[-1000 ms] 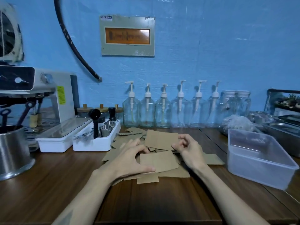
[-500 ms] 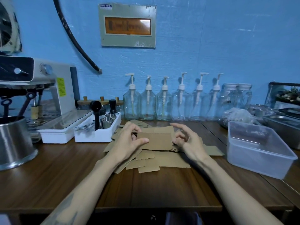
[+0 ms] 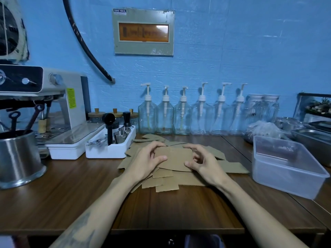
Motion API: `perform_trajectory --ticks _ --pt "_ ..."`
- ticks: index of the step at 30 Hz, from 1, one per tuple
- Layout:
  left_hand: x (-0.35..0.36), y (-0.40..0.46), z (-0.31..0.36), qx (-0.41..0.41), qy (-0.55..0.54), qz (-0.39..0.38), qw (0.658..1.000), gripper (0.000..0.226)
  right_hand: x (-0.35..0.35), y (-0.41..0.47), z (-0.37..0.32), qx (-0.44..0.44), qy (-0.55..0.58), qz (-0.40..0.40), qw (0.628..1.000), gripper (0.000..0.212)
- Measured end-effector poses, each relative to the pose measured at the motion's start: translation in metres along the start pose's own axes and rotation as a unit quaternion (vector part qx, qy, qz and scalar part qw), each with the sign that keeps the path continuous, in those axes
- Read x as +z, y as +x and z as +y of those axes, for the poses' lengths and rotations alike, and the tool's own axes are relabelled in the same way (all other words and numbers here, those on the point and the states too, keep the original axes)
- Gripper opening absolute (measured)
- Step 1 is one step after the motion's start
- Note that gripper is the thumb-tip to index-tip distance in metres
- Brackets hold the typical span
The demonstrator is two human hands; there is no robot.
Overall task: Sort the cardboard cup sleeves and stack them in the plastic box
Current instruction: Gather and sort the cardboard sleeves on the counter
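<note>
A loose heap of flat brown cardboard cup sleeves (image 3: 166, 178) lies on the wooden table in front of me. On top of the heap is one sleeve (image 3: 174, 158) held at both ends. My left hand (image 3: 148, 158) grips its left end, thumb on top and fingers curled over the far edge. My right hand (image 3: 202, 161) pinches its right end with curled fingers. The clear plastic box (image 3: 286, 167) stands to the right of the heap, and nothing shows inside it.
A white tray of metal cups and a tamper (image 3: 111, 142) sits left of the heap, beside an espresso machine (image 3: 44, 104) and a steel pot (image 3: 18, 158). Several pump bottles (image 3: 182, 113) line the wall. Steel trays (image 3: 315, 138) stand behind the box.
Both hands have closed in on one sleeve and now hold it by its two ends on top of the heap. The camera has tilted a little.
</note>
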State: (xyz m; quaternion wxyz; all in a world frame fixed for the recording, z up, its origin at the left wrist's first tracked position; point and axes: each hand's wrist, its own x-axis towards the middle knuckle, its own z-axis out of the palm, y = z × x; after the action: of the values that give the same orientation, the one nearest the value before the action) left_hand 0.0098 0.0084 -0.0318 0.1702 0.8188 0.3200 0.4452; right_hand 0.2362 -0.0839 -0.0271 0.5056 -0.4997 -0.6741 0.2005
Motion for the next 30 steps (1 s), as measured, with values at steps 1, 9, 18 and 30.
perform_trajectory --ticks 1,9,18,30 --pt "0.000 0.000 0.000 0.001 -0.003 0.002 1.000 0.033 0.000 0.000 0.002 -0.001 -0.004 0.004 1.000 0.044" --pt "-0.011 -0.008 0.003 0.004 -0.016 0.001 1.000 0.040 -0.002 0.000 0.001 0.006 -0.016 0.046 0.999 0.042" --pt "-0.073 -0.042 -0.031 -0.042 0.118 0.051 0.991 0.010 -0.003 0.001 0.000 0.009 0.006 0.070 0.998 0.042" --pt "-0.065 -0.045 -0.021 -0.145 0.231 -0.078 0.959 0.093 -0.003 0.000 0.003 0.011 0.011 0.068 0.998 0.043"
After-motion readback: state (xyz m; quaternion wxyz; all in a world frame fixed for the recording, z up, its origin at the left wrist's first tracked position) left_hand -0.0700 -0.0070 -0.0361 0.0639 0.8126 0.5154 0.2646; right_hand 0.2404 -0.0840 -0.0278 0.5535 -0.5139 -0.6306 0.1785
